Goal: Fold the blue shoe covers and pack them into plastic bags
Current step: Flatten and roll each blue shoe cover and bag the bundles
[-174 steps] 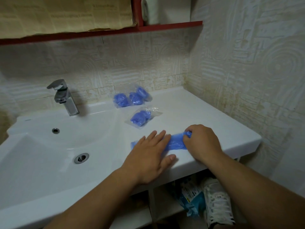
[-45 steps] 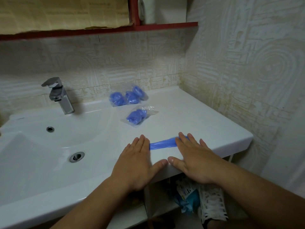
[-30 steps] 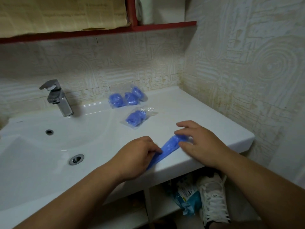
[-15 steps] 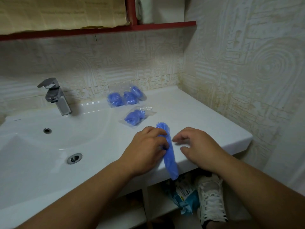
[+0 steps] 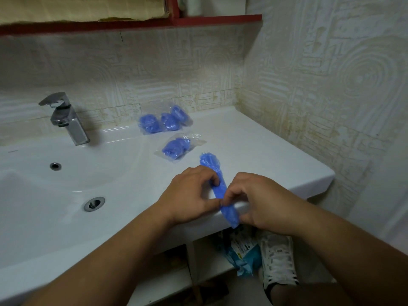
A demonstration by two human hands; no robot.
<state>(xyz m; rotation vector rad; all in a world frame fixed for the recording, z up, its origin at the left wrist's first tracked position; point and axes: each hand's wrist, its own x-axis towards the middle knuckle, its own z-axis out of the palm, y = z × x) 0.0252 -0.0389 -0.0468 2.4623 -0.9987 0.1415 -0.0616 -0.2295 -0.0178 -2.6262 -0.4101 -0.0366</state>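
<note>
The cover, folded into a long narrow blue strip, lies on the white worktop by its front edge. It runs from 12 o'clock to 6 o'clock; its ruffled far end rests on the worktop and its near end hangs over the edge.

Both hands hold it. The left hand has its fingers curled and pinches the strip at its middle from the 9 o'clock side. The right hand pinches the lower part from the 3 o'clock side, with finger and thumb closed on the blue film just at the edge. The thumbs of the two hands nearly meet.

At 11 o'clock from the hands, near the strip's far end but apart from it, lies a clear near bag with a blue bundle inside. Farther off at 11 o'clock, against the tiled wall, are the far bags, also filled with blue bundles and touching one another.

The basin is at 9 o'clock, with its drain, and the tap stands at 10 o'clock. A red shelf runs overhead at 12 o'clock. Below the worktop at 5 o'clock are a white shoe and a blue packet beside it.
</note>
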